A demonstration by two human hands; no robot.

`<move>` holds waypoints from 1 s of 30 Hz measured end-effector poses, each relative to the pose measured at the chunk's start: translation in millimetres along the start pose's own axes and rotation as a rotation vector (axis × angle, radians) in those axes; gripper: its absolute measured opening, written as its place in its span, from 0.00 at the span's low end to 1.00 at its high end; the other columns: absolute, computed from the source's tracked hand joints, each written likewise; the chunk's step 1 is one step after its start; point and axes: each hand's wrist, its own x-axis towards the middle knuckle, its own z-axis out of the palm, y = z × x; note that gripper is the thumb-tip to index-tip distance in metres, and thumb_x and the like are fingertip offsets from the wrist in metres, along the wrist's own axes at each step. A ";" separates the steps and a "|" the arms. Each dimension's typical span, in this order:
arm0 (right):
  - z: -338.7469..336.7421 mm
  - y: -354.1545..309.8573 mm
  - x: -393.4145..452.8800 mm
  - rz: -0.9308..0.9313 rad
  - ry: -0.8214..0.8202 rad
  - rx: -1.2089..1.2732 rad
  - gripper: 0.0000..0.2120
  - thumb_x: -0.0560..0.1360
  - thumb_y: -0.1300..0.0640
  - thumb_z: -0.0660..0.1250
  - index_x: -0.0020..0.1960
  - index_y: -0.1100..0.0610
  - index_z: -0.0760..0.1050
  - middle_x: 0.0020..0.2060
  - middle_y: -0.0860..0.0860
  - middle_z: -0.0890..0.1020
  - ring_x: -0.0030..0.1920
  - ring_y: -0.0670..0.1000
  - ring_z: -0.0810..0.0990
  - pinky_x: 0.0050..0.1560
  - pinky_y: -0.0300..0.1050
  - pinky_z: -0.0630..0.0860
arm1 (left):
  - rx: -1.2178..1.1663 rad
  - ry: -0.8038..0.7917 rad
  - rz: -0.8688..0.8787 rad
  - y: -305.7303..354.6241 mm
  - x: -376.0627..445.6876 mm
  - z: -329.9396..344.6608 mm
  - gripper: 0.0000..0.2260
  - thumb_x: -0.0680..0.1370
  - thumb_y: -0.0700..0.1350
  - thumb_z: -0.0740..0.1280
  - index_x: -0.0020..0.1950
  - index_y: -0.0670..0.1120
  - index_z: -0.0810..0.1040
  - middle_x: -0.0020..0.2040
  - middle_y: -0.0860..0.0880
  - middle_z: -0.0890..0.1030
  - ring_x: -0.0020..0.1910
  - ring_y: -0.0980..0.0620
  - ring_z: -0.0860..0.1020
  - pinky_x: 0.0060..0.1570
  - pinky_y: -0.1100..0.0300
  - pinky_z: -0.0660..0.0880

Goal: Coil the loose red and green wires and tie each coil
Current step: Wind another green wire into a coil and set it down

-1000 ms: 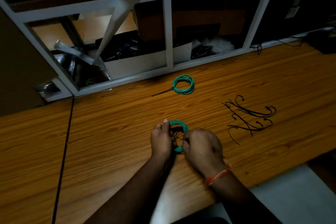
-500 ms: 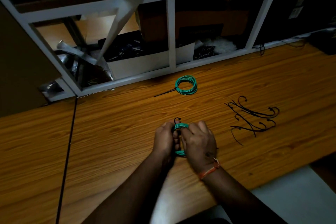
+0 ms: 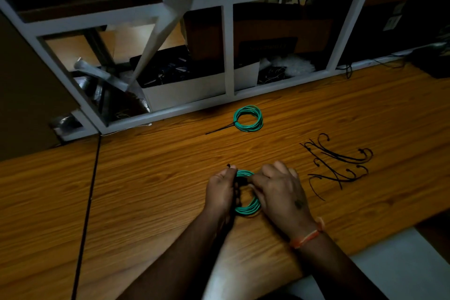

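Sitting between both hands, the green coil (image 3: 247, 209) lies flat on the table (image 3: 146, 190) — left hand (image 3: 220, 192) and right hand (image 3: 280, 192) both pinch its far rim.

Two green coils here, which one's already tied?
The far green coil by the shelf: a black tie tail sticks out of it, nobody touching. The near coil is in both hands.
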 end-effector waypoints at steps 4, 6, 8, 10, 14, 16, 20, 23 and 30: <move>-11.2 5.9 10.4 0.003 -0.036 -0.055 0.07 0.70 0.54 0.74 0.47 0.45 0.81 0.43 0.45 0.76 0.51 0.52 0.73 0.49 0.49 0.61 | -0.002 -0.022 0.004 1.8 -1.3 2.4 0.22 0.85 0.46 0.61 0.31 0.51 0.81 0.26 0.50 0.64 0.22 0.54 0.61 0.23 0.67 0.57; -13.8 5.9 14.4 0.049 -0.022 -0.052 0.04 0.71 0.54 0.73 0.45 0.45 0.81 0.50 0.47 0.76 0.57 0.54 0.72 0.50 0.48 0.55 | -0.006 -0.026 0.006 2.0 -0.6 2.6 0.18 0.85 0.46 0.61 0.38 0.48 0.83 0.25 0.50 0.64 0.22 0.54 0.61 0.24 0.67 0.57; -15.8 2.6 17.7 0.133 0.009 -0.044 0.03 0.70 0.52 0.71 0.43 0.46 0.80 0.59 0.49 0.76 0.65 0.57 0.69 0.55 0.51 0.56 | 0.010 -0.032 0.016 1.9 -0.4 2.5 0.16 0.84 0.46 0.62 0.39 0.46 0.83 0.25 0.49 0.65 0.22 0.53 0.60 0.24 0.66 0.57; -14.1 -1.8 20.3 0.194 0.029 -0.075 0.06 0.67 0.54 0.74 0.43 0.45 0.81 0.67 0.51 0.74 0.69 0.58 0.66 0.60 0.58 0.58 | 0.038 -0.039 0.021 2.1 -1.2 3.7 0.20 0.84 0.46 0.62 0.34 0.50 0.83 0.25 0.48 0.64 0.23 0.53 0.60 0.25 0.66 0.56; -0.9 -4.8 23.6 0.283 0.076 0.261 0.11 0.72 0.58 0.74 0.47 0.42 0.82 0.76 0.49 0.65 0.75 0.55 0.61 0.67 0.59 0.66 | 0.037 -0.029 0.016 2.1 -1.5 2.6 0.22 0.84 0.46 0.63 0.28 0.51 0.76 0.26 0.47 0.63 0.23 0.53 0.60 0.25 0.64 0.56; 4.8 -5.2 24.6 0.323 0.069 0.563 0.11 0.75 0.61 0.72 0.51 0.45 0.83 0.77 0.48 0.64 0.76 0.49 0.62 0.70 0.52 0.71 | 0.053 -0.033 0.027 1.0 0.1 1.6 0.22 0.83 0.46 0.64 0.28 0.51 0.75 0.26 0.47 0.64 0.23 0.53 0.60 0.26 0.62 0.56; 9.2 -9.0 22.1 0.257 0.176 0.627 0.11 0.76 0.64 0.70 0.54 0.52 0.84 0.78 0.48 0.65 0.75 0.49 0.68 0.67 0.46 0.75 | 0.086 -0.022 0.039 -0.5 1.4 3.5 0.18 0.82 0.47 0.65 0.31 0.50 0.75 0.28 0.45 0.65 0.25 0.51 0.62 0.28 0.59 0.57; 10.7 -13.5 21.4 0.216 0.272 0.548 0.23 0.76 0.71 0.66 0.67 0.53 0.78 0.82 0.49 0.56 0.81 0.53 0.58 0.68 0.48 0.76 | 0.082 -0.020 0.043 -0.3 1.1 3.0 0.15 0.83 0.47 0.65 0.36 0.49 0.78 0.30 0.43 0.67 0.25 0.51 0.62 0.28 0.58 0.56; 4.8 -13.1 22.9 0.380 0.417 0.817 0.45 0.77 0.73 0.65 0.82 0.47 0.47 0.82 0.47 0.46 0.79 0.45 0.58 0.62 0.35 0.76 | 0.077 -0.019 -0.018 3.1 0.3 1.5 0.18 0.83 0.47 0.64 0.33 0.49 0.72 0.26 0.47 0.65 0.24 0.53 0.61 0.27 0.61 0.55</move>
